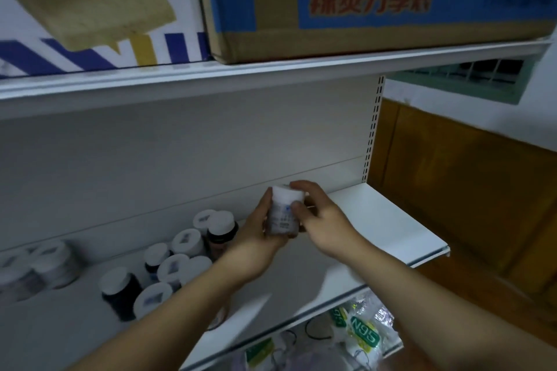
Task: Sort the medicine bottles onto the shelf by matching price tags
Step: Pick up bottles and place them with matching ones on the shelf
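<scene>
Left fingers (pixel 265 205), bottle (pixel 282 218) between (upright), right fingers (pixel 301 210)

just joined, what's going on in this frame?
A person holds one white-capped bottle in both hands: the left hand wraps its side, and the right hand grips it near the cap. It looks lifted over the white shelf, not yet set down. Other bottles stand grouped on the shelf to the left. A cardboard box sits on the shelf above, and mask packs lie below.
</scene>
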Available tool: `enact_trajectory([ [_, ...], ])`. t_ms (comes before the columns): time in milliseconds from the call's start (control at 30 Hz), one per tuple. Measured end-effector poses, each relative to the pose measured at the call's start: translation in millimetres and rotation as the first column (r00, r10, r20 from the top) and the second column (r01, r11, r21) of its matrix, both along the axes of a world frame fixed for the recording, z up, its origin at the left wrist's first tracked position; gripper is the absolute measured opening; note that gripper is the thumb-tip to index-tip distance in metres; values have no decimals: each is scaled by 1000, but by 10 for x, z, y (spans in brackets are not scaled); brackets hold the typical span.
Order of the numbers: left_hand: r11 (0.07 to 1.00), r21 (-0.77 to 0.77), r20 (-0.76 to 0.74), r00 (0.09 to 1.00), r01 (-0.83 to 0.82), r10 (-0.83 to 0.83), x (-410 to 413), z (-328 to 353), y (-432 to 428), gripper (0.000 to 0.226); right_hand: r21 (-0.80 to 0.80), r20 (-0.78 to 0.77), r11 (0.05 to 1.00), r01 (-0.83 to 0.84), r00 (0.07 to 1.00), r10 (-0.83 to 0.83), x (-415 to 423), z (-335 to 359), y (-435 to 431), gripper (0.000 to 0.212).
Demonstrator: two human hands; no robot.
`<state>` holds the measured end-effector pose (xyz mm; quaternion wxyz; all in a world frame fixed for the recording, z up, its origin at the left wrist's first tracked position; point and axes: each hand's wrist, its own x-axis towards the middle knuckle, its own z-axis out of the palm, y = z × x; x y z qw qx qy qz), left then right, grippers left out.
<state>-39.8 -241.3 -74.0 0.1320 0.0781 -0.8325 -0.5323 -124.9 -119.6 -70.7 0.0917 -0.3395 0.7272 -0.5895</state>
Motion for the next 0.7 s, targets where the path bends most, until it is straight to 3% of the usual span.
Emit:
enact_trajectory([
  [267, 999, 41, -189, 982, -16, 24, 1177, 626, -55, 73, -130, 12, 985, -117, 993, 120, 996, 698, -118, 19],
  [433, 986, 167, -271, 962, 11, 35, 1981, 778, -208, 69, -197, -3, 965, -175, 984, 178, 1738, 955, -281, 21],
  [633, 921, 389, -298, 950, 33, 92, 2705, 825, -373, 50, -230, 19, 939, -254, 964, 266, 2522, 1136, -400, 26],
  [700, 919, 394, -308, 946, 33, 98, 2891, 830, -374, 49, -226, -24, 942, -248, 968, 249, 2703, 1154, -424, 27],
])
